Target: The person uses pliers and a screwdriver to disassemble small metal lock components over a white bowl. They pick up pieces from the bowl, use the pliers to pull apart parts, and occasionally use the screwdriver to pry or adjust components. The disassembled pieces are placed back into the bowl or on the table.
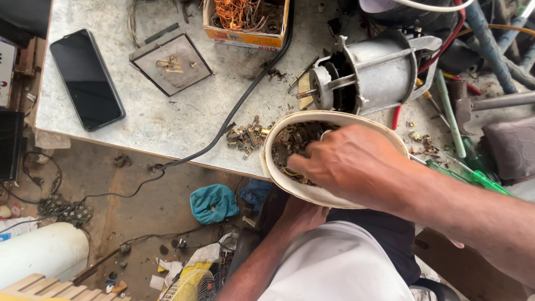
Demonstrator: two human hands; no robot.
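**Hand in a bowl of scrap parts**

The right hand (348, 161) reaches into a cream bowl (277, 136), fingers curled down among small metal bits (295, 139); whether they pinch anything cannot be told. The left hand (301, 214) props the bowl from below, mostly hidden, at the table (167, 122) edge. Loose bits (247, 135) lie just beside the rim. Behind stands a grey motor (368, 72). A black cable (245, 95) crosses the table; a phone (86, 78) lies well apart.

A black phone (87, 79) with a dark screen lies far left on the worktop (167, 122). An orange cardboard box (246, 22) stands far, middle.
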